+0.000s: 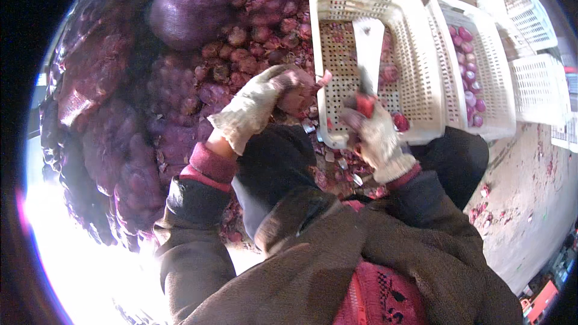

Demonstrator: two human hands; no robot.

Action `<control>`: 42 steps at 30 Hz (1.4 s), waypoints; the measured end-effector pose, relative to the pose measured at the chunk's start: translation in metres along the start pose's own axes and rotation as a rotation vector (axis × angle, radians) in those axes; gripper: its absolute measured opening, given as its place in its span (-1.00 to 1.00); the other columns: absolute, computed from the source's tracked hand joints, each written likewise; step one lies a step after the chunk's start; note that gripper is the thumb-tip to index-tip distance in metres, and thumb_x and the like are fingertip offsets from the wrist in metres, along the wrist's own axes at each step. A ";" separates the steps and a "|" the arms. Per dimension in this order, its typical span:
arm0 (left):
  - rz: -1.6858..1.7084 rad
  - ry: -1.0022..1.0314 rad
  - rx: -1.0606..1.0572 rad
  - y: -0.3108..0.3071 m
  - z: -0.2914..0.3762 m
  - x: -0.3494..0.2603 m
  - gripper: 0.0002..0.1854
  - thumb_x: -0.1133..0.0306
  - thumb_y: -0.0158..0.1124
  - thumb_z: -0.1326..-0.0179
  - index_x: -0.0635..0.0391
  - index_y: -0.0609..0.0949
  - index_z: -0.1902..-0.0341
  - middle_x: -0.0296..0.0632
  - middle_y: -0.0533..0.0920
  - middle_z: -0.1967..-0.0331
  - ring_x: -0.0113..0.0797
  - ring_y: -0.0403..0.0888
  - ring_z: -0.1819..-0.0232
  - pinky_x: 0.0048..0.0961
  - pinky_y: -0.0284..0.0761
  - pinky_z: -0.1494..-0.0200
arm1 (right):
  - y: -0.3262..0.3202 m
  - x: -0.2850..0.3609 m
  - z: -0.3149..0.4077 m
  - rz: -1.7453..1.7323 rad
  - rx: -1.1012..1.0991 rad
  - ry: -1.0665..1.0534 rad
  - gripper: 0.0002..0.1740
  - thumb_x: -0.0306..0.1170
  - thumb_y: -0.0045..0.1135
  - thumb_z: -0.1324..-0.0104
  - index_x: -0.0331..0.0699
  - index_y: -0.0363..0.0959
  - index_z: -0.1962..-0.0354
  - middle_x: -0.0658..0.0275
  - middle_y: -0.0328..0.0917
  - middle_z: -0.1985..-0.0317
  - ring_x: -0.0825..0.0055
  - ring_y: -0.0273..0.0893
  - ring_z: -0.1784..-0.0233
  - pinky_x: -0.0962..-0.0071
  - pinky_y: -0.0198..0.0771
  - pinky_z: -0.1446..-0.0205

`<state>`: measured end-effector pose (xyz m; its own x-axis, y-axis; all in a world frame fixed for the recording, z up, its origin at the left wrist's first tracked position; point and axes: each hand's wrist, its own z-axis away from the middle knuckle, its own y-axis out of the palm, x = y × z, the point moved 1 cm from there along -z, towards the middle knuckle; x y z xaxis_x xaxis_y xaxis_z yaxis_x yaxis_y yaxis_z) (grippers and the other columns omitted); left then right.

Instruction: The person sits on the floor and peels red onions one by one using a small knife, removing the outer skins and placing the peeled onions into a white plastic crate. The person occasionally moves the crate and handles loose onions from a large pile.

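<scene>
My left hand (266,97), in a pale knit glove with dark, stained fingers, is closed around a red onion (298,97), partly hidden and blurred; a loose strip of skin hangs by the basket's rim. My right hand (372,135), gloved alike, grips a knife with a red handle (365,104) and a broad pale blade (369,49) that points away from me, over a white plastic basket (319,54). Inside the basket lie a few red onions (388,73) and bits of skin. Another onion (400,122) is near my right hand.
Unpeeled onions (244,61) and purple mesh sacks (198,9) are heaped at the left. A second basket (501,85) holds peeled onions (469,72). More white baskets (537,85) stand at the far right. Onion skins (485,212) litter the floor.
</scene>
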<state>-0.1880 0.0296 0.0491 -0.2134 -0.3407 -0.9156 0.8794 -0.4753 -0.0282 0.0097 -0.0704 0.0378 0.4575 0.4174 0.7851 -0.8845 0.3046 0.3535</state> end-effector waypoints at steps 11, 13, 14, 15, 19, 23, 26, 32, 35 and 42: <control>-0.498 -0.091 -0.205 0.102 0.079 0.058 -0.12 0.30 0.51 0.21 0.07 0.33 -0.30 -0.01 0.57 -0.04 -0.20 0.55 -0.07 -0.35 0.45 -0.12 | -0.029 -0.039 0.015 0.078 0.028 0.132 -0.90 -0.39 0.20 -0.18 -0.14 0.51 0.33 0.49 0.47 0.44 0.67 0.36 0.40 0.58 0.28 0.28; -0.390 -0.186 -0.250 0.111 0.079 0.065 -0.12 0.30 0.52 0.22 0.09 0.34 -0.28 -0.02 0.57 -0.05 -0.22 0.55 -0.07 -0.36 0.46 -0.11 | -0.041 -0.053 0.007 0.108 0.039 0.230 -0.88 -0.32 0.18 -0.21 -0.14 0.50 0.31 0.46 0.50 0.38 0.63 0.40 0.35 0.54 0.32 0.27; -0.409 -0.152 -0.273 0.114 0.073 0.071 -0.10 0.29 0.53 0.24 0.11 0.35 -0.28 -0.02 0.57 -0.04 -0.24 0.55 -0.06 -0.38 0.47 -0.10 | -0.047 -0.056 0.004 0.186 0.035 0.152 -0.85 -0.32 0.17 -0.22 -0.16 0.50 0.28 0.43 0.51 0.39 0.60 0.42 0.34 0.51 0.33 0.26; -0.425 -0.170 -0.294 0.109 0.073 0.082 -0.11 0.29 0.54 0.25 0.11 0.36 -0.27 -0.02 0.57 -0.04 -0.24 0.55 -0.06 -0.38 0.47 -0.09 | -0.047 -0.064 0.003 0.258 0.050 0.087 -0.82 -0.31 0.16 -0.22 -0.19 0.50 0.26 0.39 0.51 0.40 0.57 0.44 0.33 0.48 0.35 0.26; -0.480 -0.232 -0.333 0.108 0.060 0.101 -0.13 0.28 0.54 0.26 0.11 0.39 -0.24 -0.05 0.59 -0.01 -0.23 0.56 -0.04 -0.38 0.47 -0.08 | -0.062 -0.042 0.019 1.055 0.090 -0.058 -0.68 -0.29 0.14 -0.17 -0.32 0.48 0.18 -0.02 0.58 0.25 0.14 0.57 0.15 0.25 0.42 0.09; -0.494 -0.266 -0.271 0.109 0.054 0.092 -0.26 0.23 0.54 0.26 0.10 0.50 -0.10 -0.10 0.63 0.06 -0.20 0.59 0.00 -0.39 0.46 -0.07 | -0.090 -0.069 0.027 1.360 0.227 -0.092 -0.72 -0.32 0.07 -0.10 -0.37 0.50 0.31 -0.09 0.56 0.37 -0.03 0.56 0.23 0.12 0.44 0.16; -0.474 -0.284 -0.266 0.110 0.052 0.097 -0.33 0.19 0.50 0.25 0.11 0.52 -0.04 -0.06 0.64 0.09 -0.16 0.60 0.01 -0.35 0.47 -0.06 | -0.088 -0.069 0.037 1.472 0.204 -0.107 -0.71 -0.32 0.10 -0.09 -0.36 0.51 0.30 -0.11 0.57 0.30 -0.06 0.54 0.16 0.12 0.45 0.10; -0.512 -0.262 -0.274 0.104 0.048 0.111 -0.33 0.11 0.43 0.22 0.14 0.50 -0.03 0.06 0.62 0.09 -0.01 0.59 0.01 -0.25 0.48 -0.04 | -0.078 -0.064 0.040 1.522 0.218 0.028 -0.69 -0.32 0.04 -0.12 -0.35 0.52 0.25 -0.11 0.57 0.25 -0.04 0.55 0.10 0.11 0.46 0.04; -0.525 -0.275 -0.276 0.107 0.055 0.099 -0.31 0.09 0.43 0.23 0.14 0.50 -0.04 0.07 0.62 0.09 0.00 0.60 0.02 -0.24 0.49 -0.03 | -0.077 -0.076 0.028 1.529 0.223 0.052 -0.68 -0.31 0.02 -0.14 -0.34 0.54 0.23 -0.11 0.58 0.24 -0.03 0.56 0.11 0.12 0.47 0.06; -0.518 -0.315 -0.262 0.114 0.056 0.081 -0.25 0.08 0.44 0.26 0.15 0.47 -0.07 0.07 0.61 0.06 0.00 0.59 0.01 -0.23 0.48 -0.04 | -0.094 -0.110 0.006 1.537 0.285 -0.248 -0.72 -0.36 0.04 -0.12 -0.38 0.56 0.30 -0.11 0.59 0.32 -0.04 0.58 0.18 0.11 0.48 0.14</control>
<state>-0.1296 -0.0980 -0.0059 -0.7163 -0.3609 -0.5972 0.6953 -0.4420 -0.5668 0.0422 -0.1502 -0.0791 -0.8545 0.0100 0.5193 -0.4712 -0.4355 -0.7670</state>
